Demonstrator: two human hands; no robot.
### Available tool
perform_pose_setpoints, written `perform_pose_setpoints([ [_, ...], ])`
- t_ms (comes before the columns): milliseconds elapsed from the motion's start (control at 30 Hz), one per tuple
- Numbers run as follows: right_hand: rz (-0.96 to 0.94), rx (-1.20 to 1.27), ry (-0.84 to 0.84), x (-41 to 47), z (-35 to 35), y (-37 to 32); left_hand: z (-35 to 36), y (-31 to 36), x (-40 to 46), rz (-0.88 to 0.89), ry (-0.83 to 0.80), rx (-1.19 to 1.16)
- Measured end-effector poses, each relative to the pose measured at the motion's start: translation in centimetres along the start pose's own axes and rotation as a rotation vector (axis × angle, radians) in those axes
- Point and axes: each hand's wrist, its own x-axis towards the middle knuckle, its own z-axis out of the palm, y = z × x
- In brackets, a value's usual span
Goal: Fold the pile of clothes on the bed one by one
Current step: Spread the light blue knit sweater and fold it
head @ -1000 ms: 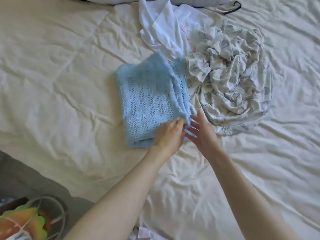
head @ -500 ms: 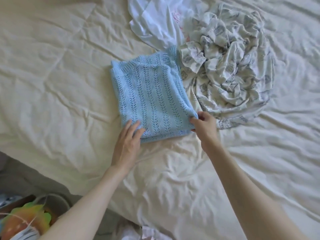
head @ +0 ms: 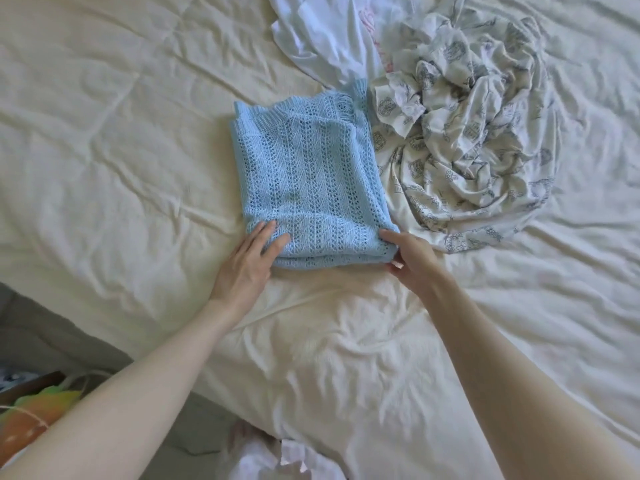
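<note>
Blue open-knit sweater [head: 304, 188], folded into a neat rectangle, lies on the cream bed sheet [head: 104, 150] near the middle of the view. The left hand [head: 247, 265] rests flat on its near left corner, fingers straight and spread over the knit. The right hand [head: 412, 259] pinches the near right corner, thumb on top and fingers curled under the folded edge. Just beside the sweater on the right, touching its edge, sits a crumpled white printed garment [head: 478, 140]. A plain white garment [head: 329, 39] lies beyond, at the top. An orange and green object [head: 31, 417] shows at lower left.
</note>
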Motion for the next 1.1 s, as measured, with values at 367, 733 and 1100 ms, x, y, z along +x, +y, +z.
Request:
perform_pose_setpoints([
  [367,0.039,-0.315,0.177,-10.2,-4.9,6.6,-4.9,0.7,-6.7,-0.349,-0.652,-0.558],
  [733,-0.287,-0.383,0.018,-10.6,-2.6,2.2,-5.9,0.0,-6.7,-0.661,-0.123,-1.139],
  [1100,-0.63,-0.855,0.237,-3.2,4.5,-1.0,-2.0,-3.1,-0.6,-0.965,0.072,-1.023],
])
